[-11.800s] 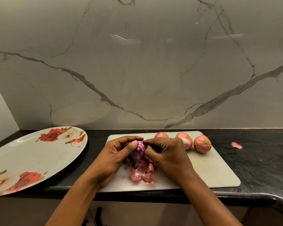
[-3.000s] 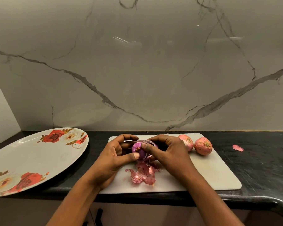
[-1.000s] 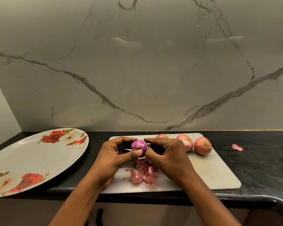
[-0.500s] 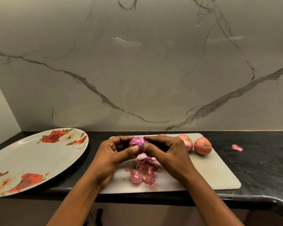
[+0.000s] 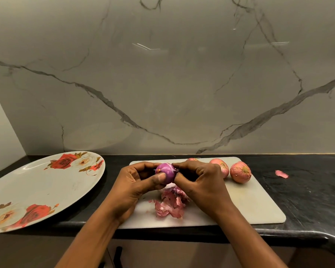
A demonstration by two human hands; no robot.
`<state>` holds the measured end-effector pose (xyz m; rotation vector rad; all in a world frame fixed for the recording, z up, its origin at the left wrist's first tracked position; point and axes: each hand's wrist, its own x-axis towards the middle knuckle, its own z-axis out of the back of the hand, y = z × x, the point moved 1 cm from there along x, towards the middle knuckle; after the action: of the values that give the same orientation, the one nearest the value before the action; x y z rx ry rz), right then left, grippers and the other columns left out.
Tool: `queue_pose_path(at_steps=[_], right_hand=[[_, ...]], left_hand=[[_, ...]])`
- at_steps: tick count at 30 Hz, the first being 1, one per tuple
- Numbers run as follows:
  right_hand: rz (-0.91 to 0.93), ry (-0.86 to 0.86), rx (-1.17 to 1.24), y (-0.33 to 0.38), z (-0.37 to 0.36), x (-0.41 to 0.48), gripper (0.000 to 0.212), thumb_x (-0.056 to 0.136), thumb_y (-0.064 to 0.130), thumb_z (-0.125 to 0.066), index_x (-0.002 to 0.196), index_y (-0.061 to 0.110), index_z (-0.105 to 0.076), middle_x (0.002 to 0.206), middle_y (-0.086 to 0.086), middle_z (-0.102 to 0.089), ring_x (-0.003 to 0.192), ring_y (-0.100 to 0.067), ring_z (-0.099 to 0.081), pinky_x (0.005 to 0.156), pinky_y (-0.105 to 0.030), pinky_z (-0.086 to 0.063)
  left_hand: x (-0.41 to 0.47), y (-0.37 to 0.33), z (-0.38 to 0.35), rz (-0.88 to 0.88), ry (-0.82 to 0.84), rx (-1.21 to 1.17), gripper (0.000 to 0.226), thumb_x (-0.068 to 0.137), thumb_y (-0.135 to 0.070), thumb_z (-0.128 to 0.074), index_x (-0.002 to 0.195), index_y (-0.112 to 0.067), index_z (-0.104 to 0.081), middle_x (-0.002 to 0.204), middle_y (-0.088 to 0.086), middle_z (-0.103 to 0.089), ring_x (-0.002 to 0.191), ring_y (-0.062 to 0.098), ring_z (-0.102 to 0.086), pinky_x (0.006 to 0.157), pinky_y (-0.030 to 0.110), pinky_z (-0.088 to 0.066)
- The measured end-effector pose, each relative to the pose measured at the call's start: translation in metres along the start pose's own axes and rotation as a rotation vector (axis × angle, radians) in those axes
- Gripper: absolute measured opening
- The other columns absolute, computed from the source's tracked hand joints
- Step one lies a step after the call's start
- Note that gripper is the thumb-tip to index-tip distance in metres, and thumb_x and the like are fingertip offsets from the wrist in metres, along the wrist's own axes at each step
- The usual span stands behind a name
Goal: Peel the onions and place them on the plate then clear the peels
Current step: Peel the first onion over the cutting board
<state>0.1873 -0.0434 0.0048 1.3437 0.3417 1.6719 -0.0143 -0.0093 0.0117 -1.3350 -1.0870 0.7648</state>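
Grey veined marble wall behind black counter, dim light.

One head-worn camera looks forward and down, close over the desk, facing the marble wall.

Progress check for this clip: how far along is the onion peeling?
Done: little; the plate holds no onion, though a peel pile lies on the cutting board. In hand: the left hand grips a nearly bare purple onion while the right hand pinches at it. Left: three unpeeled onions on the board, then clearing the pile and the stray peel on the counter.
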Motion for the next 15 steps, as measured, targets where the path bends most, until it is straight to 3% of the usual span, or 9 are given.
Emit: queue_pose_path(at_steps=[10, 15], right_hand=[[-0.185, -0.114, 0.119, -0.015, -0.001, 0.006, 0.022, 0.087, 0.006, -0.073, 0.102, 0.017, -0.085, 0.082, 0.008, -0.081, 0.077, -0.009, -0.079, 0.078, -0.039, -0.067], [-0.217, -0.003, 0.156, -0.013, -0.004, 0.006, 0.021, 0.095, 0.012, -0.072, 0.112, 0.018, -0.083, 0.091, 0.005, -0.082, 0.084, -0.01, -0.08, 0.082, -0.04, -0.067]], left_hand=[[0.002, 0.001, 0.004, 0.068, 0.018, -0.117, 0.041, 0.084, -0.009, -0.073, 0.125, -0.011, -0.075, 0.122, 0.014, -0.076, 0.111, 0.029, -0.075, 0.084, 0.029, -0.063], [0.003, 0.002, 0.004, 0.042, 0.058, -0.071, 0.04, 0.088, -0.013, -0.08, 0.127, -0.021, -0.076, 0.125, 0.008, -0.076, 0.115, 0.026, -0.073, 0.087, 0.031, -0.063]])
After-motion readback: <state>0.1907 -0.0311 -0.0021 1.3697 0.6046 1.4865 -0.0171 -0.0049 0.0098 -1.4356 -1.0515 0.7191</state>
